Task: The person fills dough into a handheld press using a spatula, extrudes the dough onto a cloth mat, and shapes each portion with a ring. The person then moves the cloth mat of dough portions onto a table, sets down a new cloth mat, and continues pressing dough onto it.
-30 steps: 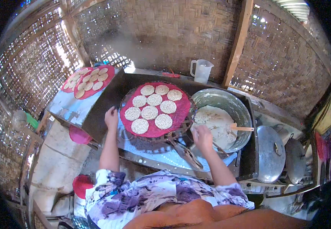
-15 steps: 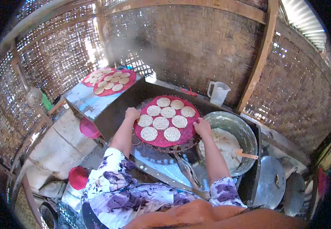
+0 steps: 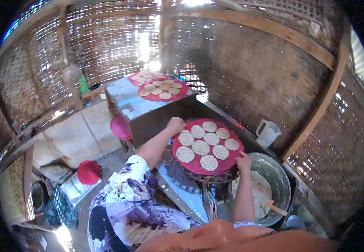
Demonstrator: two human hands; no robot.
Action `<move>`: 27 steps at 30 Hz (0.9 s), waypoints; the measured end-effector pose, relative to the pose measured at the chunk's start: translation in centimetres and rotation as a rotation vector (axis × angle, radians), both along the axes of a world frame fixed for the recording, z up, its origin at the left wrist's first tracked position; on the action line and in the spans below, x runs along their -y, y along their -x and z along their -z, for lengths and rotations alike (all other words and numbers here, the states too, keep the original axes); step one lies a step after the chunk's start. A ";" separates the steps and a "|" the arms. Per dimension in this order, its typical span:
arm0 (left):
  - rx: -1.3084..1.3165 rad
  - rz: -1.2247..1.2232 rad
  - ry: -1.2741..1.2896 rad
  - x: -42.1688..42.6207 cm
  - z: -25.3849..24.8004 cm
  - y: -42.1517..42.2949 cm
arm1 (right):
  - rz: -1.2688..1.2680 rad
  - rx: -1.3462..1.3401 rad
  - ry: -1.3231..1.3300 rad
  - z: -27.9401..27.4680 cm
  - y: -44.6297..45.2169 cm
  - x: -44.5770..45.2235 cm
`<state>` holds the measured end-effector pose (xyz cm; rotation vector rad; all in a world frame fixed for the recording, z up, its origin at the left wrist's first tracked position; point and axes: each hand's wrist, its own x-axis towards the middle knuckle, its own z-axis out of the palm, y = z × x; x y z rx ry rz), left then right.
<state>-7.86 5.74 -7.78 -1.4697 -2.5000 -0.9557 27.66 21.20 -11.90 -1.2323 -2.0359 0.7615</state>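
In front of me lies a round red cloth (image 3: 195, 169) carrying several flat pale dough rounds (image 3: 211, 139). It sits over a dark round pan (image 3: 199, 179), whose handle points toward me. My left hand (image 3: 175, 125) is closed on the cloth's far left edge. At the right edge, my right hand (image 3: 244, 162) pinches the cloth between thumb and fingers. Just beside that hand stands a large metal basin (image 3: 290, 187) with white batter or dough (image 3: 257, 191) and a wooden-handled utensil (image 3: 277, 208) inside.
A clear plastic jug (image 3: 268, 134) stands behind the basin. On a raised surface (image 3: 125, 94) at the far left, two more red cloths (image 3: 163, 93) hold pale rounds. A pink object (image 3: 121, 127) hangs or stands beside it. Woven walls (image 3: 249, 67) enclose the corner.
My view has turned to the left, so the scene sits further right. Both hands keep their hold on the red cloth's edges, and the dough rounds keep their arrangement.
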 end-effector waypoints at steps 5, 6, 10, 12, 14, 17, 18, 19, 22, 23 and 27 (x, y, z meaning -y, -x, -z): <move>-0.030 0.195 -0.174 0.0 -3.8 -1.2 | -0.091 -0.018 0.029 -4.6 0.5 1.0; -0.026 0.197 -0.181 -0.1 -4.6 -1.2 | -0.105 -0.020 0.047 -5.2 0.8 0.9; -0.049 0.256 -0.210 0.8 -7.8 0.9 | -0.153 -0.011 0.070 -10.0 2.6 2.2; -0.058 0.261 -0.226 1.7 -9.2 3.1 | -0.176 0.061 -0.021 -13.0 4.0 3.5; -0.046 0.250 -0.248 2.8 -10.4 6.0 | -0.227 0.004 -0.069 -15.2 6.4 4.7; -0.083 0.256 -0.300 6.5 -12.9 10.6 | -0.227 0.010 -0.021 -18.7 11.9 6.6; -0.093 0.257 -0.301 7.8 -13.8 12.4 | -0.224 0.003 0.029 -19.7 14.0 7.5; -0.061 0.193 -0.306 8.1 -13.3 15.3 | -0.290 0.024 -0.133 -19.3 16.3 6.4; -0.013 0.192 -0.437 12.4 -13.9 22.2 | -0.361 -0.065 0.040 -20.8 24.9 7.9; 0.017 0.137 -0.441 14.1 -14.1 24.4 | -0.449 -0.109 0.033 -20.4 28.1 7.2; 0.130 -0.084 -0.478 20.3 -14.6 31.7 | -0.636 -0.076 -0.005 -21.5 41.2 8.5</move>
